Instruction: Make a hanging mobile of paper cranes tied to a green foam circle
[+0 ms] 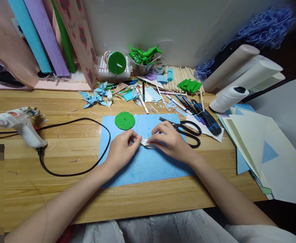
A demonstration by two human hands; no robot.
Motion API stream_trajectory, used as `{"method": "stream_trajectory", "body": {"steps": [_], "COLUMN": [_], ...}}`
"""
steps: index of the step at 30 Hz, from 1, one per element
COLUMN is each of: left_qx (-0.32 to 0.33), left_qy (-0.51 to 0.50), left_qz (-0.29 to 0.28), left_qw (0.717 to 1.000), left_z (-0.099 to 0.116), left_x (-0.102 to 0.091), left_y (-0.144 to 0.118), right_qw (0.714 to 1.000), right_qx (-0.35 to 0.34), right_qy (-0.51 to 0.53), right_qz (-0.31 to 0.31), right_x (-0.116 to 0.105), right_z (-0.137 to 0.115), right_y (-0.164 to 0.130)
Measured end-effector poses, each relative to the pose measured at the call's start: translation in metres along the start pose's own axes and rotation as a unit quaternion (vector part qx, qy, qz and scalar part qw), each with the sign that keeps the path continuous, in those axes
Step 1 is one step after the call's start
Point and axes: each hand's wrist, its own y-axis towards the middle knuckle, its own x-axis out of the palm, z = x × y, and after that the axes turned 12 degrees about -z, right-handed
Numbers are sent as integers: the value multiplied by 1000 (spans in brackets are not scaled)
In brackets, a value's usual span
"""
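Note:
A small, pale, folded piece of paper (147, 144) is held between my two hands above a light blue sheet (142, 168). My left hand (124, 146) pinches its left end between thumb and fingers. With bent fingers, my right hand (169, 140) grips its right side; the fingertips partly cover it. Just beyond my left hand lies a green disc (125, 120) with a small dark hole at its centre. Black-handled scissors (188, 130) rest beside my right hand, with their blades over the sheet's edge.
To the left lies a white glue gun (21, 125), its black cord (74, 175) looping towards the sheet. Folded blue paper cranes (94, 98), markers (142, 101) and scraps fill the back. At right are paper sheets (276, 155), a black cutter (210, 119) and white rolls (229, 99).

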Motion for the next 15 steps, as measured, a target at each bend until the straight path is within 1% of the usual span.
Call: {"method": "stream_trajectory", "body": {"steps": [8,15], "left_qx": [3,-4], "left_qy": [1,1], "left_qz": [3,2], "left_qw": [1000,1000], "left_z": [0,0], "left_x": [0,0], "left_y": [0,0], "right_qw": [998,995], "right_qx": [-16,-22], "right_qy": [-61,-99], "right_qz": [-1,-14], "right_x": [3,0], "right_z": [0,-2], "right_y": [2,4]}}
